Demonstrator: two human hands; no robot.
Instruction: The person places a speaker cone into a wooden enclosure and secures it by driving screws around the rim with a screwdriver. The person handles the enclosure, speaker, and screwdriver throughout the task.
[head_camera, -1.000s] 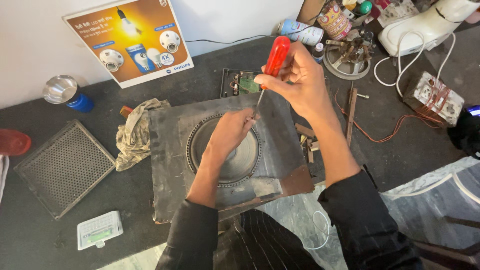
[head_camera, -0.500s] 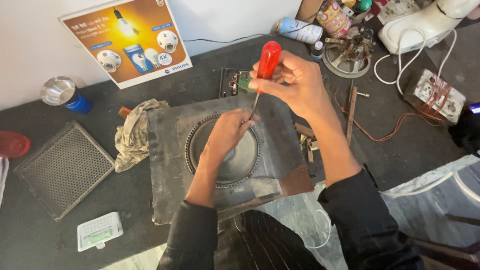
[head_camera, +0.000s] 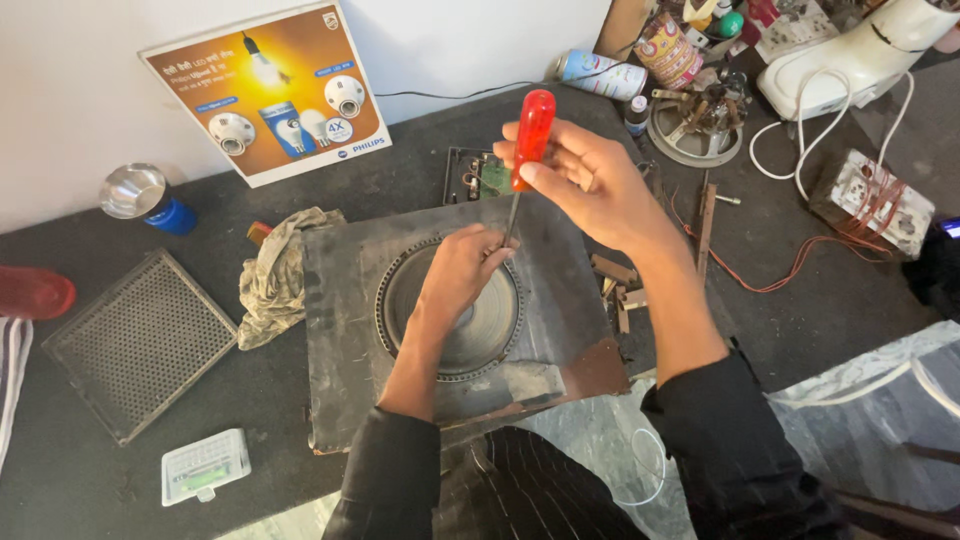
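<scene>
A dark square metal panel (head_camera: 345, 330) with a round ribbed disc (head_camera: 490, 325) in its middle lies on the black worktop. My left hand (head_camera: 455, 275) rests on the disc, fingertips pinched at the screwdriver's tip near the disc's upper rim. My right hand (head_camera: 585, 185) grips the red handle of the screwdriver (head_camera: 530, 140), which stands nearly upright with its thin shaft pointing down to the left fingertips.
A crumpled grey rag (head_camera: 275, 275) lies left of the panel, a mesh grille (head_camera: 135, 340) further left, a small white box (head_camera: 205, 465) in front. A printed poster (head_camera: 270, 90) leans on the wall. Wires, a small circuit board (head_camera: 475, 175) and parts crowd the back right.
My right hand and the red screwdriver have shifted slightly left and more upright over the disc's rim. The left hand stays at the tip.
</scene>
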